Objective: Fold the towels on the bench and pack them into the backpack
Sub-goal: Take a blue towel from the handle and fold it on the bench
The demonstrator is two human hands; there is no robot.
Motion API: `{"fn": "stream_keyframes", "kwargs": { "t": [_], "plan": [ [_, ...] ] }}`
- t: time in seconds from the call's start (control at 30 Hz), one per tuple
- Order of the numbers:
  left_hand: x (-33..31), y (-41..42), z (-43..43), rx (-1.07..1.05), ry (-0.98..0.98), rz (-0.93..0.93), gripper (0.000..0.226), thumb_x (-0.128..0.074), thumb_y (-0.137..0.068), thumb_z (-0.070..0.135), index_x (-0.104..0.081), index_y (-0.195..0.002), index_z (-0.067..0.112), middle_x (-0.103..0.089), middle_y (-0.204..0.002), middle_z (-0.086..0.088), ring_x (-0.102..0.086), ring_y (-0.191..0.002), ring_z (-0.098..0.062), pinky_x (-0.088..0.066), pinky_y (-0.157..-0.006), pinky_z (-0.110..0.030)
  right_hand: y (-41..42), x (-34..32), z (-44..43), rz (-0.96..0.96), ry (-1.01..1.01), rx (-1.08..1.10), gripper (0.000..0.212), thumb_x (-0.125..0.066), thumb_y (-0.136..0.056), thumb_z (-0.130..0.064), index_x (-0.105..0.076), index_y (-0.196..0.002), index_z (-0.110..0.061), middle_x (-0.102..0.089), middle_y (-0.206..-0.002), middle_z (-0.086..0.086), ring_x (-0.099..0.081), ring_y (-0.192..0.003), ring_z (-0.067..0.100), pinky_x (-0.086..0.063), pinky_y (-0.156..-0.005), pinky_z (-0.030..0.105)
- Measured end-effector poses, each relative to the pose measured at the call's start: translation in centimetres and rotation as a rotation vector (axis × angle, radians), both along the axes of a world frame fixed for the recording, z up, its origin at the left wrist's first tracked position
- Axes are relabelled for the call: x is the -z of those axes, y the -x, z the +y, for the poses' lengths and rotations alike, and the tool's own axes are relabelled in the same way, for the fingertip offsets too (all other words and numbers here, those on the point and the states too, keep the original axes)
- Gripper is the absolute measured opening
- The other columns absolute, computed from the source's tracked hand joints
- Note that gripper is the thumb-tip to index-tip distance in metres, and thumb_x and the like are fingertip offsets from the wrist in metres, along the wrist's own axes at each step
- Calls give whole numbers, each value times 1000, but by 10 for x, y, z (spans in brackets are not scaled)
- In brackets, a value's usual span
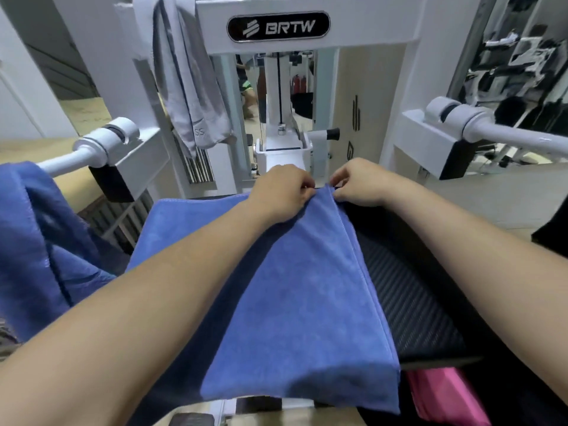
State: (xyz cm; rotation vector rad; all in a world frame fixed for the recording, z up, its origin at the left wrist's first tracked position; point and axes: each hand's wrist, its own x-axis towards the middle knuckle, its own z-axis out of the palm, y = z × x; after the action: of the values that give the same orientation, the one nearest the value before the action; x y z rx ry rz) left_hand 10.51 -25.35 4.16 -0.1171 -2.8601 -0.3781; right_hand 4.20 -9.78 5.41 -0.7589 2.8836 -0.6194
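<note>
My left hand [282, 192] and right hand [359, 182] meet at the far edge of the blue towel [307, 287]. Both have their fingers curled and pinch the hem at its far right corner, almost touching each other. The towel lies flat along the black bench pad [408, 290], doubled over: a stitched edge runs down its right side from my fingers toward the near end, where the cloth hangs over the pad's near edge. The ribbed right part of the pad is bare.

A second blue towel [37, 241] hangs bunched at the left, draped over the white machine arm [92, 149]. Beyond my hands stands the white gym machine frame [384, 29] with a black BRTW badge [278, 26], and a grey cloth [190, 87] hangs from its upper left. Something pink [442, 395] shows at the near right, below the pad; I cannot tell what it is.
</note>
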Motion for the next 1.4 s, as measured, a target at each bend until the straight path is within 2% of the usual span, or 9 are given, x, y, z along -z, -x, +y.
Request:
{"fn": "stream_keyframes", "kwargs": {
  "t": [0.13, 0.37, 0.53, 0.67, 0.8, 0.93, 1.13, 1.3, 1.4],
  "plan": [
    [2, 9, -4, -7, -142, 19, 11, -65, -88, 28, -73, -93, 24, -60, -77, 12, -54, -79, -11, -37, -69, -24, 17, -5, 3, -110, 110, -55, 8, -72, -77, -11, -72, -84, -14, -70, -78, 4, -58, -70, 14, -49, -71, 26],
    [9, 12, 1, 89, -311, 259, 5, -60, -88, 18, -64, -86, 15, -66, -86, 4, -58, -84, -15, -45, -77, -29, 32, -1, 5, -136, 216, -95, 10, -68, -82, -10, -69, -77, -2, -61, -68, 8, -55, -61, 18, -50, -62, 33],
    [20, 25, 6, 94, -184, 153, 7, -57, -91, 22, -57, -86, 19, -61, -84, 3, -55, -83, -20, -43, -73, -35, 38, -3, 7, -345, 363, -64, 9, -60, -85, 5, -68, -88, 8, -56, -65, 12, -49, -52, 13, -46, -48, 17],
    [23, 32, 9, 52, -56, 129, 9, -53, -92, 26, -54, -85, 21, -55, -87, 3, -52, -89, -26, -45, -75, -43, 36, -6, 8, -486, 455, -97, 20, -58, -94, -14, -65, -88, 4, -47, -58, 9, -43, -52, 14, -45, -50, 17],
    [14, 24, 3, -26, -48, 64, 18, -56, -90, 43, -57, -90, 25, -54, -84, 6, -53, -86, -22, -42, -71, -35, 29, -6, 8, -208, 202, -148, 8, -75, -80, -15, -74, -84, -8, -60, -64, 3, -49, -53, 10, -45, -59, 21],
    [-1, -15, -56, -173, 30, -102, 35, -58, -80, 64, -57, -86, 30, -60, -82, 8, -55, -80, -20, -45, -71, -34, 15, 6, -3, 46, 152, -52, 11, -65, -81, -10, -75, -82, -13, -68, -76, 3, -60, -75, 19, -45, -68, 26],
    [-1, -87, -138, -337, -53, -117, 39, -64, -89, 35, -41, -61, 21, -46, -61, 3, -45, -62, -21, -29, -56, -34, -1, 19, -12, 268, 45, -18, 17, -53, -88, -8, -61, -102, -12, -65, -104, 12, -56, -100, 34, -42, -75, 35],
    [18, -74, -156, -360, 20, 203, 13, -60, -91, 25, -58, -98, 14, -53, -90, -9, -53, -90, -34, -38, -71, -37, 4, 24, -30, 395, 81, 72, 18, -49, -88, 0, -51, -105, -6, -61, -97, 20, -48, -77, 33, -37, -62, 37],
    [21, -74, -158, -454, -97, 170, 43, -64, -87, 23, -50, -127, 20, -49, -118, -17, -48, -111, -37, -39, -95, -42, -2, 28, -37, 399, 86, 131, 24, -48, -90, -6, -46, -114, -8, -54, -106, 23, -50, -90, 38, -43, -66, 42]
  ]
}}
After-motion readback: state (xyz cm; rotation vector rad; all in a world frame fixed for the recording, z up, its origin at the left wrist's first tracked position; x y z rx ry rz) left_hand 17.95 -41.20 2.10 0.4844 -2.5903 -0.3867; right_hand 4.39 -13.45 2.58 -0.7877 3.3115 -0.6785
